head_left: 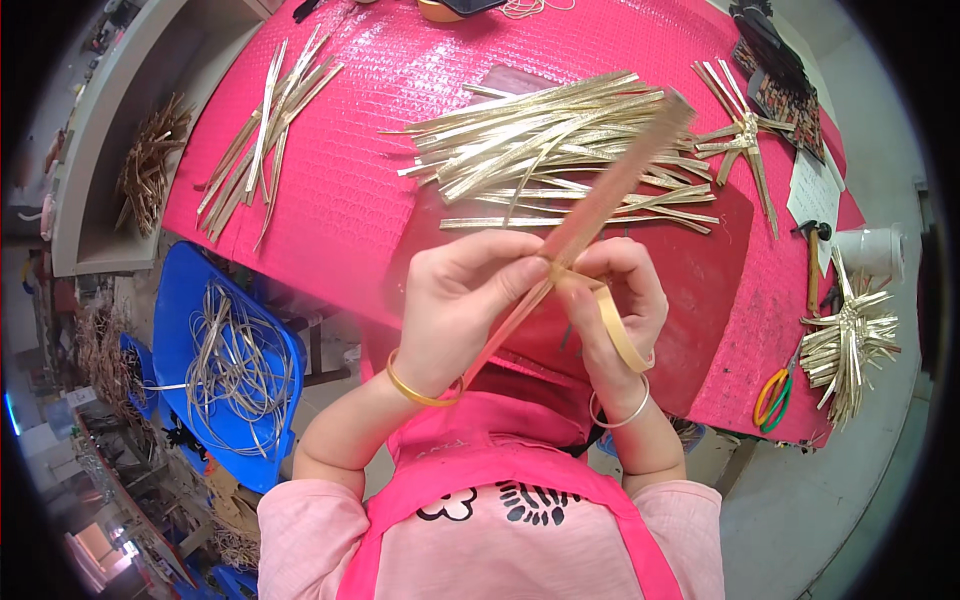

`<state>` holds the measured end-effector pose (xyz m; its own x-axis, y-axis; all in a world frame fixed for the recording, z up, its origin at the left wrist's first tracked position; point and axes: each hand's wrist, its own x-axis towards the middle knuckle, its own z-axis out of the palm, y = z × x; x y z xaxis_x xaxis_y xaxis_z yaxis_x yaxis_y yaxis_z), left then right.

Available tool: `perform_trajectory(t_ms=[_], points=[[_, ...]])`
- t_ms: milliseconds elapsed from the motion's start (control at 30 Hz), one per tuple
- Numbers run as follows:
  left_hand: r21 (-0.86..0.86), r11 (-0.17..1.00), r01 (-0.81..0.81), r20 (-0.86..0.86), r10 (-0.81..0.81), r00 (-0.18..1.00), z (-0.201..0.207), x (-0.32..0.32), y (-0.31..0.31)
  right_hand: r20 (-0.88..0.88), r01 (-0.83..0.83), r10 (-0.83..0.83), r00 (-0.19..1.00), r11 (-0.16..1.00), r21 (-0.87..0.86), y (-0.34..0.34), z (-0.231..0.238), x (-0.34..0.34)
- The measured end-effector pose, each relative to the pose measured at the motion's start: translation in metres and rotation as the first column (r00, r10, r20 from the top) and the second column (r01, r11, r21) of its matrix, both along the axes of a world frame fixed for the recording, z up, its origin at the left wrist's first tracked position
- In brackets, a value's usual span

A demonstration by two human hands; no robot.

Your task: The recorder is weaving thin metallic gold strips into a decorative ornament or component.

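In the head view, the left hand (pixel 462 295) and right hand (pixel 628 300) pinch a long, blurred strip (pixel 620 185), slanting over the red mat (pixel 690 320) on the pink desk (pixel 370 130). A tan band (pixel 618 332) curls at the right hand's fingers. Beyond lies a gold pile (pixel 530 135); toward the right edge, scissors (pixel 773 400) lie near a spiky gold bundle (pixel 848 340).

Workshop: golden strips (pixel 545 140), hammer (pixel 814 270), scissors (pixel 772 400)
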<state>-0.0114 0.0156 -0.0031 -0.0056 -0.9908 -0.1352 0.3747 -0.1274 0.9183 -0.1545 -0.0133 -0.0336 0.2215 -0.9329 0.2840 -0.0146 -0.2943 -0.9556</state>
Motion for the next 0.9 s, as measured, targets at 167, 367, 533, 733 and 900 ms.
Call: perform_trajectory(t_ms=[167,367,533,733,900], points=[[0.092,0.962,0.258,-0.576,-0.160,0.802,-0.015,0.006,-0.004,0.072,-0.055,0.058,0.996,0.998,-0.035,0.002,-0.007,0.004],[0.154,0.955,0.252,-0.516,-0.139,0.845,-0.015,0.006,-0.008,0.428,-0.200,0.114,0.896,0.967,0.159,0.002,-0.008,0.016],[-0.167,0.986,0.002,0.359,0.058,0.931,-0.002,0.007,0.003,0.271,-0.094,0.064,0.960,0.990,0.101,-0.001,-0.013,0.017],[0.099,0.994,-0.043,0.137,0.030,0.990,-0.002,0.008,0.004,-0.317,-0.078,-0.013,0.948,0.959,-0.273,-0.009,-0.001,0.015],[0.095,0.995,-0.018,0.183,0.001,0.983,-0.001,0.008,0.002,-0.362,-0.102,-0.036,0.931,0.930,-0.354,-0.013,-0.006,0.015]])
